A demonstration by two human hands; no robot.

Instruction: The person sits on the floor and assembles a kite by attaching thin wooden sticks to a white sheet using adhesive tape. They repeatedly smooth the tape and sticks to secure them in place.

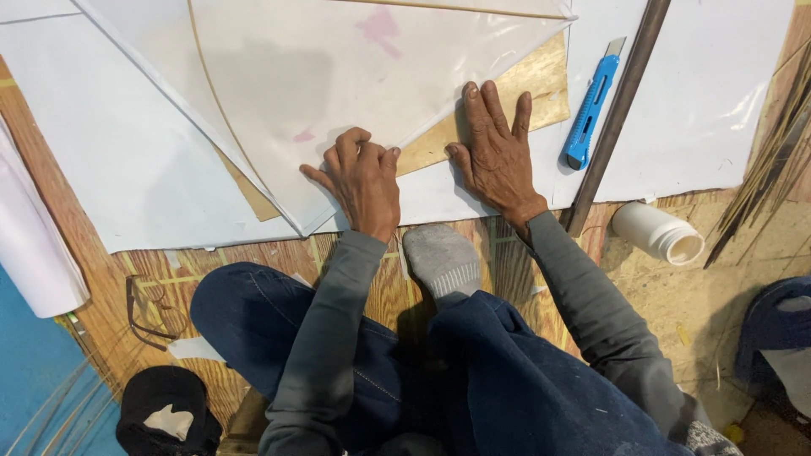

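Person sits on the floor, grey-socked foot (441, 257) tucked just below both hands. Left hand (361, 181): fingers curled, knuckles and fingertips pressed down on the pointed lower corner of the translucent sheet (355, 76); not pinching, grip pressed together into a loose fist on the fold edge. Right hand (498, 152): flat, fingers spread slightly, palm down on the thin plywood board (541, 84) and white paper (127, 169) just beside the sheet's right edge. Sheet lies over the board, its curved thin rib (211, 93) running up the left side.

Judgement: to crease well, keep the right hand pinning the base flat while the left runs firm, even pressure along the edge; avoid wrinkling the film near the corner.

Farther: blue utility knife (590, 105) right of the hand, untouched, beside a long dark metal bar (617, 110); white plastic jar (659, 232) lying on its side.
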